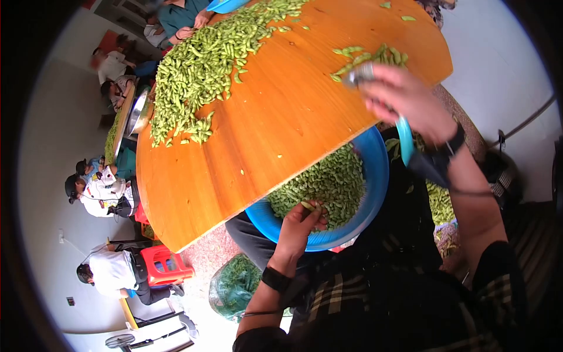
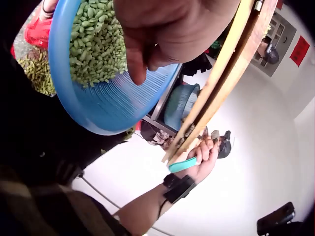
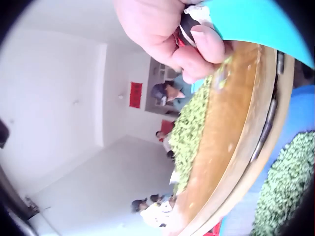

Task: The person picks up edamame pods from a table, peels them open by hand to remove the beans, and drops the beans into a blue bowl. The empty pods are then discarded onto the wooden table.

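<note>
My left hand (image 1: 297, 230) pinches a green bean pod (image 1: 308, 206) between thumb and fingertips, over a blue basin (image 1: 380, 176) of shelled green beans (image 1: 328, 188). In the left wrist view the left hand (image 2: 177, 29) covers part of the basin, and the pod is hidden. My right hand (image 1: 407, 100) is raised over the table's edge, blurred. It grips a tool with a turquoise handle (image 1: 404, 141) and a metal end (image 1: 359, 75); its exact kind I cannot tell. A small heap of pods (image 1: 387, 56) lies just beyond that hand.
A large heap of pods (image 1: 199, 76) covers the far left of the wooden table (image 1: 281, 117). Other people (image 1: 111, 270) sit around the room. A red stool (image 1: 164, 267) and a green mesh bag (image 1: 234, 287) stand on the floor at left. More pods (image 1: 441, 202) lie at right.
</note>
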